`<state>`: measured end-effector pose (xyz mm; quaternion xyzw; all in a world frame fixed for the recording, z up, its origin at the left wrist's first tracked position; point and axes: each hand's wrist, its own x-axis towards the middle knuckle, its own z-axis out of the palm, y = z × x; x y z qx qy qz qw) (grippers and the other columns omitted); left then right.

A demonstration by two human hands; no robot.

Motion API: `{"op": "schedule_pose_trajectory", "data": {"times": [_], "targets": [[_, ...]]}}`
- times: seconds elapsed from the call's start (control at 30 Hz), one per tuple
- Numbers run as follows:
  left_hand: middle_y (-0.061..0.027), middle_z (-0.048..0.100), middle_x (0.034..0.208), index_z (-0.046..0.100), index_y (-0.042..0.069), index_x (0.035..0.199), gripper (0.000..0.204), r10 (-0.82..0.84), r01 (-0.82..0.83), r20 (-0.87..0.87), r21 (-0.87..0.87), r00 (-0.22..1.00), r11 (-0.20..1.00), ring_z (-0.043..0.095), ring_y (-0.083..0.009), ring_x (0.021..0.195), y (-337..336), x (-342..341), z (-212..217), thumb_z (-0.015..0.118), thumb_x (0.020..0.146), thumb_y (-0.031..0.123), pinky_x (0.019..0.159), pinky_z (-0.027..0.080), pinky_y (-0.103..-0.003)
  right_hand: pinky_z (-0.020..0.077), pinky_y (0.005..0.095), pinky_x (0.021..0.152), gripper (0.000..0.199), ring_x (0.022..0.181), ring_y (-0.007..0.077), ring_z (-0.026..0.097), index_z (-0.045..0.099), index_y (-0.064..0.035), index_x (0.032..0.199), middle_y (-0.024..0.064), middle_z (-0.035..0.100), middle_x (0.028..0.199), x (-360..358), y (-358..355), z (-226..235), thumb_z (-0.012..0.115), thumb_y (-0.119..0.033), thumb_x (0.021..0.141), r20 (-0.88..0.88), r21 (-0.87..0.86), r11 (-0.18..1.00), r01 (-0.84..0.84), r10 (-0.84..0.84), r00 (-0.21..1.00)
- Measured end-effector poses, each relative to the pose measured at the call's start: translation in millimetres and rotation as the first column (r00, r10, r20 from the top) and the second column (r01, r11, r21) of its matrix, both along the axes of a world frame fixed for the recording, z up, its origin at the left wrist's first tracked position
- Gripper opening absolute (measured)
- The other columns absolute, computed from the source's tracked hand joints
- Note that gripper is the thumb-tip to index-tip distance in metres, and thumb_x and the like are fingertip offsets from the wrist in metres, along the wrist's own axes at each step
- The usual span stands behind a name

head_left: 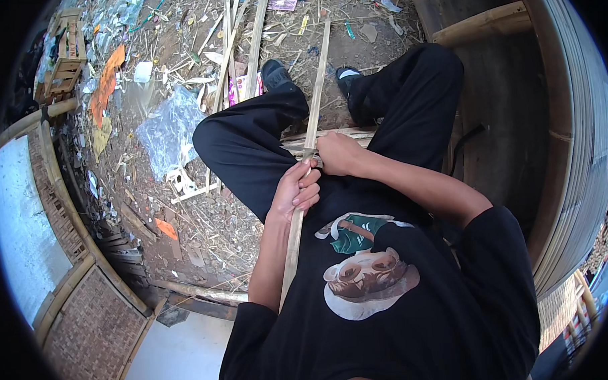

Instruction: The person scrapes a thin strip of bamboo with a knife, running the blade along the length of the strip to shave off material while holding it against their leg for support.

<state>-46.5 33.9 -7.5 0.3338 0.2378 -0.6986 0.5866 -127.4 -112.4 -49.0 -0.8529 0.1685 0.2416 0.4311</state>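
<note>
A long, pale bamboo strip (pixel 318 82) runs from the ground beyond my feet, between my legs, and back along my left forearm. My left hand (pixel 297 190) is closed around it in front of my lap. Just beyond that grip, my right hand (pixel 339 154) is a closed fist beside the strip. A short grey edge that looks like a knife blade (pixel 309 152) lies across the strip between the two hands. The handle is hidden inside my right fist.
More bamboo strips (pixel 255 44) lie on the littered ground left of my feet. A clear plastic bag (pixel 171 131) and orange scraps (pixel 107 83) lie farther left. A wooden crate (pixel 67 54) stands at far left. Woven bamboo panels (pixel 94 331) are at left; a bamboo-slat structure (pixel 570 140) curves along the right.
</note>
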Motion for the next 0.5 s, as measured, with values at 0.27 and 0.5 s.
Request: {"op": "schedule_pose_trajectory", "data": {"times": [0.27,0.5], "targets": [[0.0048,0.028,0.054,0.046,0.004,0.097,0.021,-0.003,0.003,0.018,-0.015,1.0,1.0,0.026,-0.0033,0.029,-1.6,2.0,-1.4,0.034,0.103,0.021,0.025,0.027,-0.019,0.0543,0.0453,0.073,0.02,0.082,0.0385,0.066,0.065,0.0054,0.083,0.0257,0.066,0.086,4.4,1.7,-18.9,0.066,-0.006,0.067,-0.028,-0.133,0.987,0.092,-0.097,0.995],[0.0045,0.029,0.054,0.043,0.005,0.098,0.019,0.042,-0.044,-0.029,-0.074,0.999,0.996,0.027,-0.0036,0.029,-4.3,6.8,-4.8,0.031,0.103,0.019,0.025,0.028,-0.02,0.0537,0.0466,0.076,0.022,0.087,0.0408,0.065,0.065,0.0073,0.085,0.0284,0.065,0.09,9.6,-21.9,-43.2,0.066,-0.007,0.069,-0.121,-0.146,0.971,0.19,-0.208,0.971]]}}
